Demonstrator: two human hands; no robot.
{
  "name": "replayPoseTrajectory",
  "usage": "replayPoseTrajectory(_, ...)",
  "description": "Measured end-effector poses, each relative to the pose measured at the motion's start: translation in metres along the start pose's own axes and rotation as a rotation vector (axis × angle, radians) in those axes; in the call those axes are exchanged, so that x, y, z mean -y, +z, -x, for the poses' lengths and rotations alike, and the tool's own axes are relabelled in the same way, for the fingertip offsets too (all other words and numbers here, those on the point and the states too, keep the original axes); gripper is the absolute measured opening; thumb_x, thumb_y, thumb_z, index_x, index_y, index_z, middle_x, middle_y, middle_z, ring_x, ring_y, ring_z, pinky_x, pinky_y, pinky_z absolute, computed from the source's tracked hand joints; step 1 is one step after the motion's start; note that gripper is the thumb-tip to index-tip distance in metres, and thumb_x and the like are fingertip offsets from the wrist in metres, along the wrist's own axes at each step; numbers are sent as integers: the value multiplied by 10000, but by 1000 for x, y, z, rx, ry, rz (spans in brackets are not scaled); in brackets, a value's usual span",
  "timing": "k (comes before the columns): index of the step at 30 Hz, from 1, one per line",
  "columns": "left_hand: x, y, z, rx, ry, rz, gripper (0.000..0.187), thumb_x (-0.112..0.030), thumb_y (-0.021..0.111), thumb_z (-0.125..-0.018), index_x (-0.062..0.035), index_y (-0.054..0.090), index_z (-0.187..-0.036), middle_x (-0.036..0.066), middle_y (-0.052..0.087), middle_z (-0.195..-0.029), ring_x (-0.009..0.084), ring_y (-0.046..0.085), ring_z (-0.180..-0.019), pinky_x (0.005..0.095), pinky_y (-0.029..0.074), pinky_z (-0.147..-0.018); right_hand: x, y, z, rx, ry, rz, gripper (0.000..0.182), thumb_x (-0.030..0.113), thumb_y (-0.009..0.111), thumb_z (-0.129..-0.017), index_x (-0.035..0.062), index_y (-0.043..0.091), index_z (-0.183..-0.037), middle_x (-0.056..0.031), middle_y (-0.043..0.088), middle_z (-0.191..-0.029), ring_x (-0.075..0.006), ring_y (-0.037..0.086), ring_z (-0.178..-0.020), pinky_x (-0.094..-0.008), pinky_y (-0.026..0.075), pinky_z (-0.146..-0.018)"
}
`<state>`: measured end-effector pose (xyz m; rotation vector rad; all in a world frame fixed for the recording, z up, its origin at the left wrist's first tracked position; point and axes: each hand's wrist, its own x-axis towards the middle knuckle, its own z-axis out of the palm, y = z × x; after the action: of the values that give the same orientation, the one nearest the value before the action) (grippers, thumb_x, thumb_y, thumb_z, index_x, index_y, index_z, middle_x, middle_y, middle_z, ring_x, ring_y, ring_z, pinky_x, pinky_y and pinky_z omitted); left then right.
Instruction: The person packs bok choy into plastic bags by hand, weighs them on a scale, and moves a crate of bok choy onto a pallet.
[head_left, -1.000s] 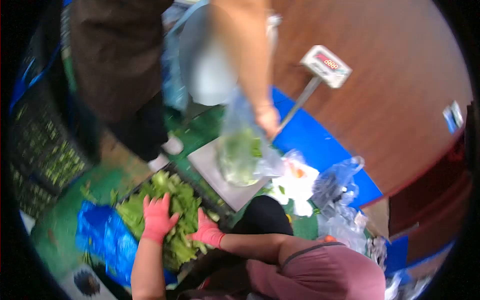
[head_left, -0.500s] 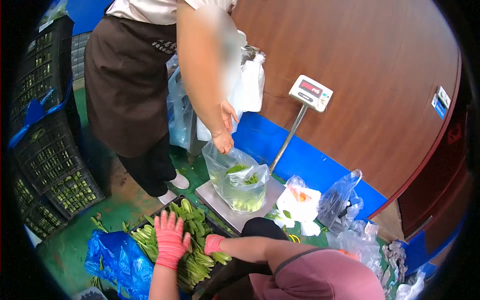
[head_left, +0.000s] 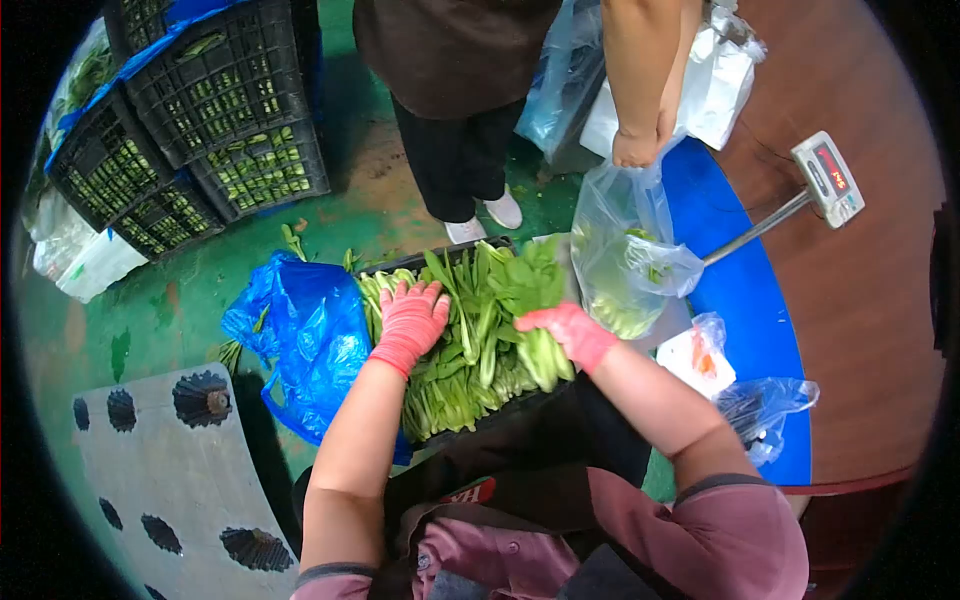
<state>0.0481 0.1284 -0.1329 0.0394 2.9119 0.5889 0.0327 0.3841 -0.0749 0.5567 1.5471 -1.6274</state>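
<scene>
A dark crate (head_left: 400,263) filled with leafy greens (head_left: 455,395) stands in front of my body. My left hand (head_left: 412,318), in a pink glove, lies on the greens at the crate's left side with its fingers apart. In the right part of the crate, my right hand (head_left: 572,332), gloved alike, grips a bunch of leafy greens (head_left: 543,345) by its side. Just beyond it, another person's hand (head_left: 636,148) holds the top of a clear plastic bag (head_left: 625,235) with greens inside, over the metal scale platform (head_left: 668,325).
A blue plastic bag (head_left: 310,330) lies against the crate's left side. Black crates of greens (head_left: 225,90) are stacked at the upper left. The scale display (head_left: 828,178) rises on a pole at the right. A grey board with holes (head_left: 170,450) lies at the lower left.
My view has swung left and down. My right hand has come to grip a bunch of greens. The other person's hand now pulls the clear bag's top upward; my left hand stays on the greens.
</scene>
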Motion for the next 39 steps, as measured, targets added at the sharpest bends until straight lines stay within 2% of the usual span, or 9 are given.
replayPoseTrajectory(2, -8, -1, 9, 5, 9, -106, 516, -430, 408, -914, -181, 443, -1365, 122, 421, -1410, 361, 303, -1344, 564, 133, -1101, -17, 28, -41, 36, -78, -127, 492, 268, 809, -696, -53, 635, -1027, -144, 684, -884, -270, 664, -761, -408, 542, -750)
replayPoseTrajectory(3, -10, 4, 13, -15, 27, -133, 504, -414, 437, -905, -195, 450, -1359, 125, 420, -1407, 376, 301, -1340, 575, 140, -1095, -31, 32, -71, -28, -304, 216, 920, 480, 848, -581, -91, 508, -1217, -228, 586, -1180, -315, 567, -1108, -429, 420, -991)
replayPoseTrajectory(5, 2, 21, 15, -51, 43, -108, 528, -364, 497, -883, -169, 433, -1370, 153, 411, -1407, 412, 289, -1334, 544, 136, -1111, -53, 50, -131, -360, -191, 666, 1497, 656, 843, -389, -85, 66, -1432, -269, 119, -1501, -321, 173, -1405, -364, 238, -1127)
replayPoseTrajectory(7, 7, 21, 15, -166, 28, 27, 580, -308, 559, -847, -94, 420, -1367, 152, 431, -1390, 356, 284, -1353, 503, 125, -1127, -41, 71, -122, -630, -115, 796, 1133, 486, 878, -517, -83, 337, -1334, -176, 531, -1283, -268, 497, -1198, -349, 366, -1036)
replayPoseTrajectory(15, 16, 35, 16, -223, 74, 145, 580, -301, 575, -843, -69, 412, -1349, 181, 451, -1354, 391, 319, -1314, 484, 144, -1122, -51, 31, -140, -579, -280, 721, 776, 229, 848, -595, 8, 478, -1241, -134, 623, -1152, -255, 607, -1028, -315, 467, -902)
replayPoseTrajectory(21, 21, 38, 17, -289, 66, 277, 496, -292, 518, -895, -68, 448, -1332, 251, 464, -1320, 390, 336, -1310, 476, 142, -1124, -11, -12, -38, -134, -572, 520, 564, 137, 776, -675, 13, 552, -1178, -103, 654, -1101, -221, 621, -993, -306, 466, -896)
replayPoseTrajectory(28, 34, 53, -4, -55, 54, -78, 488, -268, 518, -856, -93, 486, -1310, 198, 490, -1326, 329, 388, -1295, 502, 169, -1115, 44, -40, 37, 89, -665, 163, 525, 87, 733, -726, 18, 549, -1213, -101, 645, -1094, -213, 620, -958, -343, 496, -853)
replayPoseTrajectory(29, 49, 85, -1, -381, 120, -156, 475, -281, 506, -875, -70, 487, -1300, 210, 483, -1321, 349, 389, -1284, 493, 174, -1114, 61, -42, 51, 102, -656, 119, 523, 87, 730, -727, 17, 549, -1212, -103, 645, -1093, -212, 620, -955, -344, 498, -849)
replayPoseTrajectory(39, 9, 21, 18, -329, 53, 407, 806, -145, 630, -744, -69, 247, -1449, 213, 357, -1417, 424, 305, -1308, 437, 168, -1127, 120, -102, 215, 43, -855, -186, 484, 86, 682, -732, -12, 553, -1188, -142, 643, -1055, -222, 648, -871, -360, 537, -776)
